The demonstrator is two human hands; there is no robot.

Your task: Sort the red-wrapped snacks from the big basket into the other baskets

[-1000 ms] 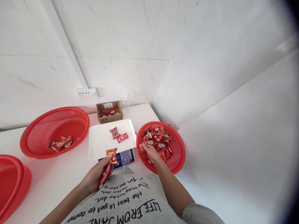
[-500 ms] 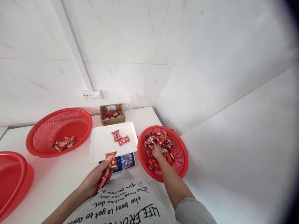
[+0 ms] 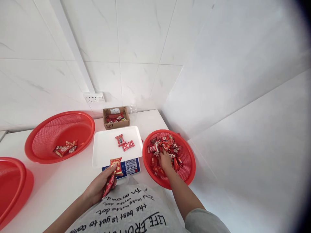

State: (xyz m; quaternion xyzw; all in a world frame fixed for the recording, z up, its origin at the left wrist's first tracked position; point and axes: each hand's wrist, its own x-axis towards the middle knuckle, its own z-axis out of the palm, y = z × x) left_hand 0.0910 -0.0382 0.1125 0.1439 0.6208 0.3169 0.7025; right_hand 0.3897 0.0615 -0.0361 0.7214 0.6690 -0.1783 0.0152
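Observation:
My left hand is closed around snack packets in front of the scale. A red-and-gold snack packet stands up between thumb and fingers, and a pinkish-red packet sits lower in the palm. My right hand reaches into a red plastic basket with its fingers stretched down among many small red packets; the fingertips are partly hidden. A white tray rests on a blue digital scale. On the tray lie a red packet and a pink dotted packet.
A cardboard box of packets stands behind the tray, beside a clear plastic item. At the left, a second red basket holds several packets, and another red basket is cut by the frame edge. Walls border the white table.
My right hand has drawn back slightly toward me inside the basket, its fingers shifting among the packets. My left hand keeps its packets in nearly the same place. The view has shifted slightly.

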